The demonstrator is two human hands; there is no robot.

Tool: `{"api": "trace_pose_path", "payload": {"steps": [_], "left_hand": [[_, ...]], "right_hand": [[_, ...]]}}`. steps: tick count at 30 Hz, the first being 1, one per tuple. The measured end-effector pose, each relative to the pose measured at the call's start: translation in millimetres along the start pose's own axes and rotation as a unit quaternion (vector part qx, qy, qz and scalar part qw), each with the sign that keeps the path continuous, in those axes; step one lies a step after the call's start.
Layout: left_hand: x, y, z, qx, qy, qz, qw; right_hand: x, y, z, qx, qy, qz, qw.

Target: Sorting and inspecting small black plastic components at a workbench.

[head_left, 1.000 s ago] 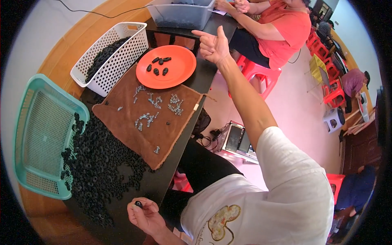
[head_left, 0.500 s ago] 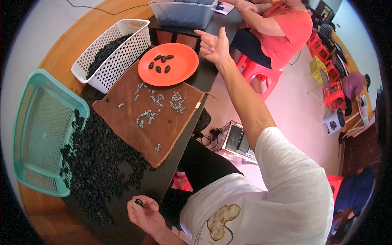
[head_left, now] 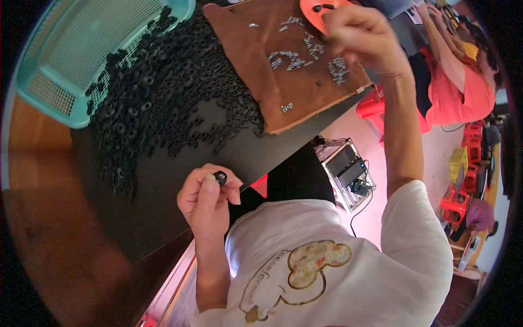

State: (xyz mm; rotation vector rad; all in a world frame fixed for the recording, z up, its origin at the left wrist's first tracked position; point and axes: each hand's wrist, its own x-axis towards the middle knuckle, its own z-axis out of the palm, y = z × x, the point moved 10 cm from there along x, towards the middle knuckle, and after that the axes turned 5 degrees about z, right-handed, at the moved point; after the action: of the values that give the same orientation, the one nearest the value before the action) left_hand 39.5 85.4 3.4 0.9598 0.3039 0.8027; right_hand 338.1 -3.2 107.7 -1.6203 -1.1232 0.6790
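Observation:
My left hand (head_left: 210, 199) is closed near the table's front edge, pinching a small black ring-shaped part (head_left: 220, 177) between thumb and fingers, its round opening facing up. Over the far right of a brown cloth (head_left: 261, 71) hangs my right hand (head_left: 368, 41), fingers bent downward and smeared by motion; whether it holds anything cannot be made out. It partly covers an orange plate (head_left: 313, 16), where a few black parts (head_left: 322, 8) show. Small silvery metal pieces (head_left: 338, 71) lie in loose clusters on the cloth. Left of it spreads a large heap of black parts (head_left: 158, 103).
A green mesh basket (head_left: 46, 92) lies at the far left with black parts spilling over its near side. On the floor to the right is a metal-framed case (head_left: 348, 174) with devices and cables. A person in a coral shirt (head_left: 460, 92) sits beyond my right arm.
My view has swung, so the table appears higher and the white basket is out of sight. My right hand, earlier with thumb and forefinger extended, is now over the cloth. My left hand still holds the ring-shaped part.

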Motion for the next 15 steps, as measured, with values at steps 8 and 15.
{"api": "trace_pose_path", "payload": {"steps": [8, 15], "left_hand": [[-0.5, -0.9, 1.4, -0.006, -0.026, -0.005, 1.000], [-0.3, 0.6, 4.4, -0.030, -0.053, 0.004, 0.998]], "right_hand": [[21.4, -37.8, 210.0, -0.289, -0.180, -0.248, 0.907], [38.4, -26.3, 243.7, -0.421, -0.212, -0.217, 0.855]]}}
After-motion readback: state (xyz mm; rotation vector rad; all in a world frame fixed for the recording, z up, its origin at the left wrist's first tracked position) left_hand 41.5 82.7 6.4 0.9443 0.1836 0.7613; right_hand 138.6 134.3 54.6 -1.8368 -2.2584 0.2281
